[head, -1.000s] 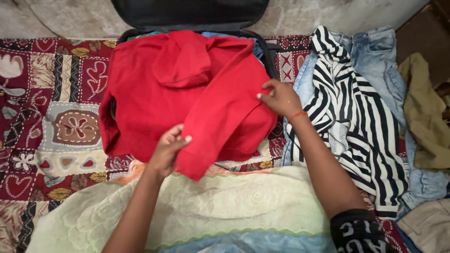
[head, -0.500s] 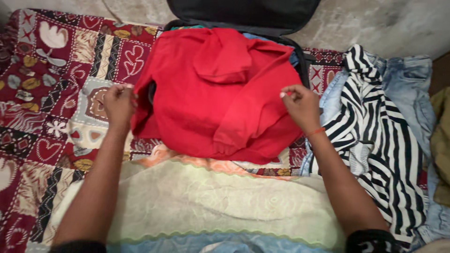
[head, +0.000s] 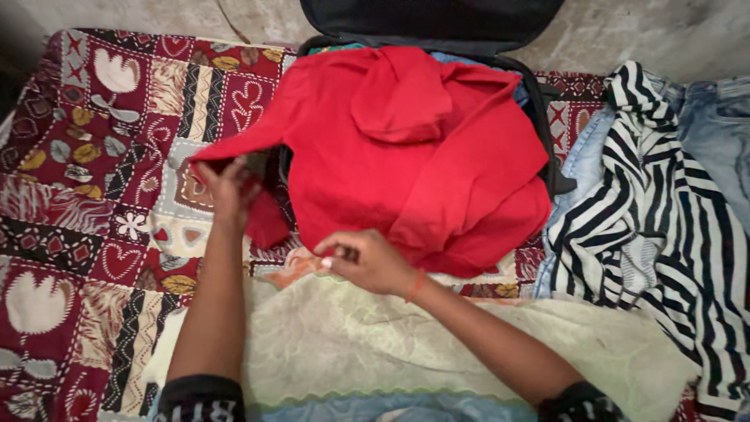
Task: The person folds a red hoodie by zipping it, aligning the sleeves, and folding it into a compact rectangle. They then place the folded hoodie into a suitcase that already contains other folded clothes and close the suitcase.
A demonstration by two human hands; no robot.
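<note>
A red top (head: 414,156) lay heaped over the open black suitcase (head: 547,148) in the upper middle of the frame. The left hand (head: 230,187) was closed on the top's left sleeve at centre left, out over the patterned quilt (head: 94,156). The right hand (head: 363,258) pinched the top's lower hem at the centre, fingers curled narrow. The cloth looked loose and bulky, so a fold could slump or spill over the case's rim; the sleeve seemed likely to slip from a light hold. A striped garment (head: 648,219) lay at right.
</note>
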